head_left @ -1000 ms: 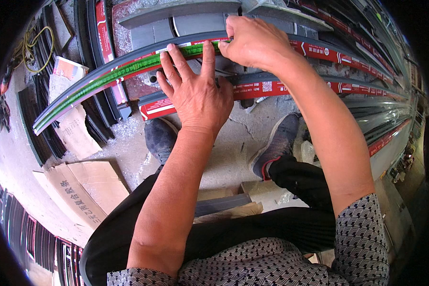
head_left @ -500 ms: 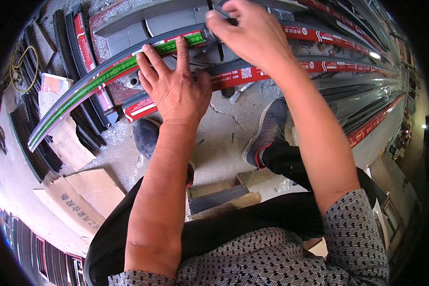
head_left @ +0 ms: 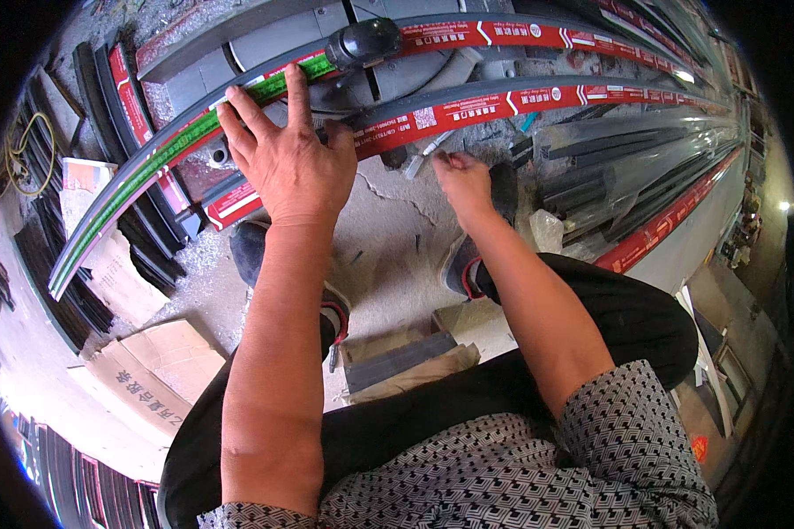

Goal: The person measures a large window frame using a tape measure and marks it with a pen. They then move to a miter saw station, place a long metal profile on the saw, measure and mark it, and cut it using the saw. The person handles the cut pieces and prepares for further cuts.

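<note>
My left hand (head_left: 295,172) lies spread over a long dark profile (head_left: 137,145) that carries a bright green strip (head_left: 172,150). Its fingertips press along that strip, and nothing is gripped. A black rounded object (head_left: 364,42) sits on the profile at the green strip's right end, apart from both hands. Lower, in front of a second profile with red film (head_left: 476,113), my right hand (head_left: 464,187) is curled closed above my shoe. Whatever its fingers may hold is too small to make out. A light-coloured slim tool (head_left: 425,159) lies just left of those fingers.
Plastic-wrapped dark profiles (head_left: 626,176) stretch along the right. More dark strips and a yellow cord loop (head_left: 28,154) lie at the left. Flattened cardboard (head_left: 163,366) rests near my left knee. A low block (head_left: 401,361) stands between my legs.
My right hand has dropped from the black rounded object down toward the floor tool, leaving that object in full view. The left hand stays on the green strip; the whole view has shifted a little.
</note>
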A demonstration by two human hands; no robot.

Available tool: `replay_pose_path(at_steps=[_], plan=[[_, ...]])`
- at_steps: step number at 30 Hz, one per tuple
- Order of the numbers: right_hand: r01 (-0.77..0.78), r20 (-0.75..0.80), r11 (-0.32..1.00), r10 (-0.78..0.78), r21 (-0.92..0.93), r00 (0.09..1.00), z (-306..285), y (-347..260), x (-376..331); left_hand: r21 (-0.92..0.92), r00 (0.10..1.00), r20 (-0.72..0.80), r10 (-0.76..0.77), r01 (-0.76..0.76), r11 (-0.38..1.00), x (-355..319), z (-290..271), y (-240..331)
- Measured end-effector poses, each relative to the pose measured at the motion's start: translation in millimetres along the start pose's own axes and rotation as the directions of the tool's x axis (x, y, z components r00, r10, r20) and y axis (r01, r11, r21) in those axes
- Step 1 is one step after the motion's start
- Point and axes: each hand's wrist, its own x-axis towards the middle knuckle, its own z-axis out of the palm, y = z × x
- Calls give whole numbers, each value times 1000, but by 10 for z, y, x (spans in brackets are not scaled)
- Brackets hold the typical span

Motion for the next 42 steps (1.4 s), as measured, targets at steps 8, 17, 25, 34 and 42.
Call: replay_pose_path(at_steps=[8, 17, 25, 34, 42], plan=[[143, -119, 985, -131, 99, 984, 220, 764, 994, 12, 1000, 0, 28, -28, 1000, 27, -3, 78], [-388, 314, 908, 326, 159, 892, -85, -14, -22, -27, 1000, -13, 17, -17, 999, 9, 15, 9], [-558, 550, 468, 170, 686, 818, -281, -209, -456, -27, 1000, -5, 11, -11, 1000, 16, -4, 22], [-289, 443, 477, -248, 830, 862, -177, -1214, -793, -39, 1000, -10, -4, 4, 999, 26, -65, 48], [-78, 379, 659, -328, 748, 865, 137, -1481, -508, -77, 1000, 7, -14, 14, 997, 39, -103, 62]])
